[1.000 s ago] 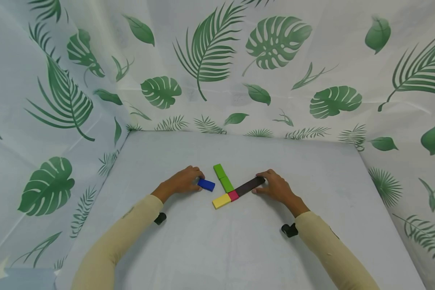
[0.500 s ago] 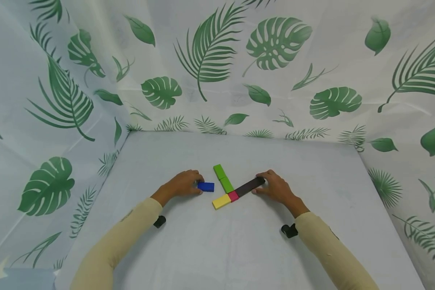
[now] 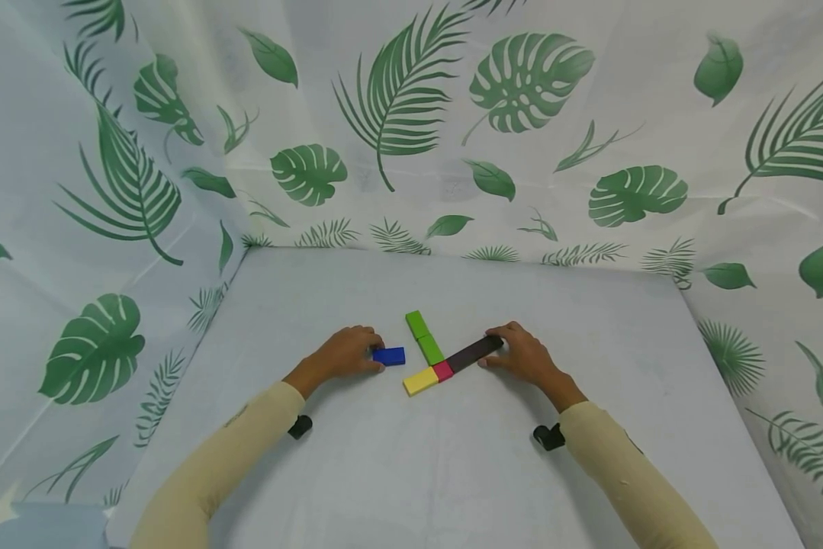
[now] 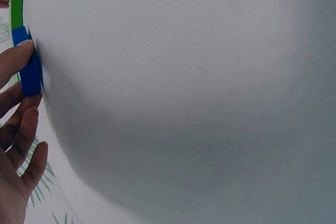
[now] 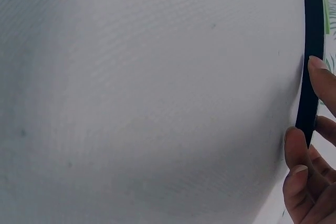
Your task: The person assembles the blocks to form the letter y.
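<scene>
My left hand (image 3: 345, 351) pinches a blue rectangular block (image 3: 390, 356) between thumb and fingers, left of the other blocks. The left wrist view shows the thumb on the near long side of the blue block (image 4: 31, 72). My right hand (image 3: 526, 354) holds the right end of a long black block (image 3: 470, 354), thumb on its near side and a finger at its end. That bar's other end meets a small red block (image 3: 442, 371). A yellow block (image 3: 421, 380) continues the slanted line to the lower left. Two green blocks (image 3: 417, 325), end to end, reach back from the red one.
All the blocks are on a white-covered table (image 3: 411, 465). A white sheet printed with green leaves (image 3: 452, 99) rises at the back and both sides. Black wrist cameras (image 3: 548, 436) hang under both forearms, close over the tabletop.
The left hand has shifted slightly toward me and turned the blue block, which now lies nearly level across the view instead of slanting. The right hand and the joined blocks have stayed put.
</scene>
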A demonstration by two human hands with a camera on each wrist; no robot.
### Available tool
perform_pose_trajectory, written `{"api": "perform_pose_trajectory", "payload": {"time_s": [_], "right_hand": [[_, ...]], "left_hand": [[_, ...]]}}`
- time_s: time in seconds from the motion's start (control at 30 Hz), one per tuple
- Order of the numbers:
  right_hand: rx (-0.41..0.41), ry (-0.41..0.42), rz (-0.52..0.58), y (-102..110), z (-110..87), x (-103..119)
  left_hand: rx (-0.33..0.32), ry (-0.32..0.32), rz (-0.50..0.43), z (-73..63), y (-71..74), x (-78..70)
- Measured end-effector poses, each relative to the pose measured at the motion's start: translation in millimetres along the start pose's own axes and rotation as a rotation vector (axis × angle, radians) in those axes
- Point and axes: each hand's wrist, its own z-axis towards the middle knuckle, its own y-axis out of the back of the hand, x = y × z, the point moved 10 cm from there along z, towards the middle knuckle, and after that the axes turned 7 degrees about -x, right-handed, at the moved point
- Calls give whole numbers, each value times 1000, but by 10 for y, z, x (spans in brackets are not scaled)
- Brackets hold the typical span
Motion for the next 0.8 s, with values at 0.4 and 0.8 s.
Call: {"api": "perform_pose_trajectory", "payload": {"time_s": [0.4,0.8], "right_hand": [[-2,-1,-10,-4,-1,-11],[-9,17,-14,2,10,-4]], "left_hand": [[-10,5,-19,-36,8,-17],[-22,6,-22,-57,-18,-9]]}}
